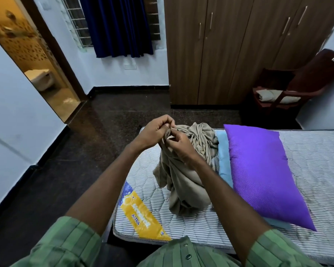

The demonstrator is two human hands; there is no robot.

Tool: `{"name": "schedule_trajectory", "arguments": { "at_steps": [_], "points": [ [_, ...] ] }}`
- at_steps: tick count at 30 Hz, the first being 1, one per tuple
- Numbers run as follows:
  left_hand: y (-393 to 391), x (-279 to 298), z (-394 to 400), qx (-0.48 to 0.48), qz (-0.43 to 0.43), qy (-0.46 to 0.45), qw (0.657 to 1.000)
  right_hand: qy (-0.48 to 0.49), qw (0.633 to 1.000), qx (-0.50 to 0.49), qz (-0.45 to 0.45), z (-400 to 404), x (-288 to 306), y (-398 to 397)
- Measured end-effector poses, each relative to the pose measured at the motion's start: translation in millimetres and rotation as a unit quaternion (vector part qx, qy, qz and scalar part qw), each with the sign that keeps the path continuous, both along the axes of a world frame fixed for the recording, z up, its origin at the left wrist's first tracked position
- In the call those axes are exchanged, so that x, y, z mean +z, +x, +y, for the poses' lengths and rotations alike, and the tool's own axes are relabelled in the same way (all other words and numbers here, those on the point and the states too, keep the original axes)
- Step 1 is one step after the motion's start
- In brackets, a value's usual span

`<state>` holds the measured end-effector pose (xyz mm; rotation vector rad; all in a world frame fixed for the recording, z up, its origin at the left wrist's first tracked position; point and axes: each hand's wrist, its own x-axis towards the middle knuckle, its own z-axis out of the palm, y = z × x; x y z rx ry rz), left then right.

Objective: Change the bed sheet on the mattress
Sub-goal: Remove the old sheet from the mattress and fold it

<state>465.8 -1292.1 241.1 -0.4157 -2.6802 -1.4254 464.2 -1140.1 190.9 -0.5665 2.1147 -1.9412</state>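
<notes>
A bunched beige bed sheet [183, 180] hangs from my hands down onto the bare striped mattress [316, 151], its lower folds resting near the mattress's left end. My left hand [156, 132] pinches the sheet's top edge between curled fingers. Just to its right, my right hand [179, 146] grips the same bunch of cloth. A purple pillow [262, 174] lies on the mattress to the right of the sheet, on top of a light blue folded cloth [223, 158]. A yellow and blue brand label [139, 214] marks the mattress's near left corner.
Dark polished floor [108, 122] spreads left of and beyond the bed. A brown wardrobe [229, 51] stands at the back. A dark red chair [289, 87] holding a folded white cloth sits at the back right. An open doorway [39, 60] is at the left.
</notes>
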Motion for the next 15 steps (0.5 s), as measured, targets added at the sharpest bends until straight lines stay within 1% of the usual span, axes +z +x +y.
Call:
{"name": "schedule_trajectory", "arguments": {
  "at_steps": [3,5,6,8,9,10,11,13,15],
  "points": [
    [0,10,-7,0.048,0.043,0.001,0.998,0.028,0.997,-0.034,0.060,-3,13,-11],
    [-1,20,-14,0.079,0.083,0.003,0.993,0.016,0.996,-0.031,0.078,-5,21,-21],
    [-2,27,-17,0.092,0.102,0.007,0.991,-0.002,0.998,-0.010,0.064,-6,25,-26],
    [-5,43,-26,0.129,0.142,0.032,0.981,-0.021,0.999,0.042,-0.026,-6,23,-33],
    [-7,53,-33,0.157,0.160,0.059,0.973,0.005,0.995,0.069,-0.070,-5,20,-34],
    [-9,63,-40,0.192,0.178,0.090,0.961,0.055,0.989,0.096,-0.094,-2,13,-34],
    [-11,73,-49,0.231,0.196,0.119,0.946,0.118,0.981,0.120,-0.099,1,7,-31],
    [-16,88,-66,0.293,0.222,0.160,0.916,0.242,0.952,0.168,-0.081,6,-9,-22],
    [-20,94,-77,0.324,0.230,0.185,0.899,0.368,0.913,0.173,-0.028,9,-25,-18]
  ]
}}
